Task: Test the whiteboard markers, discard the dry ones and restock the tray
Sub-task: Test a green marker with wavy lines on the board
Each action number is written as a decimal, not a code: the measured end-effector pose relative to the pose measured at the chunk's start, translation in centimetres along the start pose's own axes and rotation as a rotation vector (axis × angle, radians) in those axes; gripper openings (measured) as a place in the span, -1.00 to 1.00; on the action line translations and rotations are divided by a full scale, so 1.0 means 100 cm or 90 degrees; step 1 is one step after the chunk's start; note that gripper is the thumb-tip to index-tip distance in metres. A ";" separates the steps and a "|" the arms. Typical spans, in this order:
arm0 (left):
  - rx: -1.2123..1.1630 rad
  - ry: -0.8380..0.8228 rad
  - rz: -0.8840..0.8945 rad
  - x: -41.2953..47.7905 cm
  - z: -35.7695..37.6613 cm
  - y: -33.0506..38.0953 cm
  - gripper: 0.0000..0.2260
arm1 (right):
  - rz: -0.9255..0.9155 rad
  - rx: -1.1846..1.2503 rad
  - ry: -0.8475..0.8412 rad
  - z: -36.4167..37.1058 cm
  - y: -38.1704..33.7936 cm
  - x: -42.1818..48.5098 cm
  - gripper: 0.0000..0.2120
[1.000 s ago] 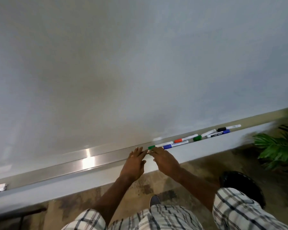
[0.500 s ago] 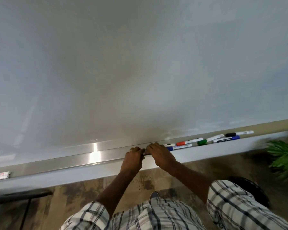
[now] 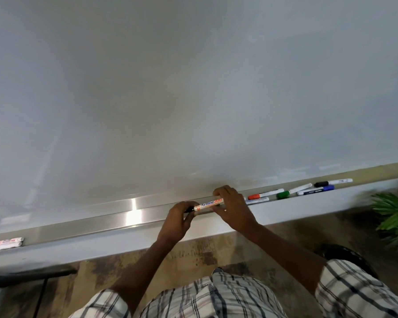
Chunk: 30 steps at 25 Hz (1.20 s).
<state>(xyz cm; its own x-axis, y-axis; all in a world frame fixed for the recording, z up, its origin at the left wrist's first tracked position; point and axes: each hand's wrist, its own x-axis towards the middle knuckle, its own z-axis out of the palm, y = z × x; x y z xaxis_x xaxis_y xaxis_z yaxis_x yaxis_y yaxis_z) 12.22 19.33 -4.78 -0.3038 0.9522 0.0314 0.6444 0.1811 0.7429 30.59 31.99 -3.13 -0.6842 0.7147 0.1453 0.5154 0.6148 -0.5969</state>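
Note:
A white marker (image 3: 209, 204) with printed lettering lies level just above the metal tray (image 3: 115, 219) of the whiteboard (image 3: 193, 88). My right hand (image 3: 233, 208) grips its barrel. My left hand (image 3: 178, 220) pinches its dark cap end. Along the tray to the right lie several markers: a red-capped one (image 3: 265, 194), a green-capped one (image 3: 293, 191), a black-capped one (image 3: 333, 182) and a blue-capped one (image 3: 315, 190). Two more markers (image 3: 4, 244) rest at the tray's far left.
A green plant (image 3: 395, 216) stands on the floor at the right. A dark round object (image 3: 345, 255) sits on the floor near my right sleeve. A dark piece of furniture (image 3: 21, 276) reaches in at the lower left.
Both hands have lifted one marker off the tray, and its lettered barrel now shows between them. The green cap seen by my fingers a second ago is out of sight. The camera has tilted.

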 end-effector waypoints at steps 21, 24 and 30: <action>0.029 0.240 0.391 -0.015 -0.222 0.154 -0.58 | 0.015 0.470 0.346 -0.126 -0.247 0.004 -0.77; 0.128 0.343 0.485 -0.006 -0.281 0.198 -0.56 | -0.071 0.446 0.417 -0.169 -0.283 0.017 -0.70; 0.281 0.527 0.513 0.018 -0.390 0.280 -0.49 | -0.293 0.438 0.514 -0.254 -0.352 0.053 -0.88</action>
<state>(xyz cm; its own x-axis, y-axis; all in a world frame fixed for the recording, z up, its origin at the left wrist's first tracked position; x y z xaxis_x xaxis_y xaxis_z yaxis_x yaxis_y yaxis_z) 2.31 16.56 42.18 0.0409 0.4166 0.9082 0.9859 -0.1647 0.0312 21.94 22.60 38.64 -0.0768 0.6285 0.7740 -0.2570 0.7376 -0.6244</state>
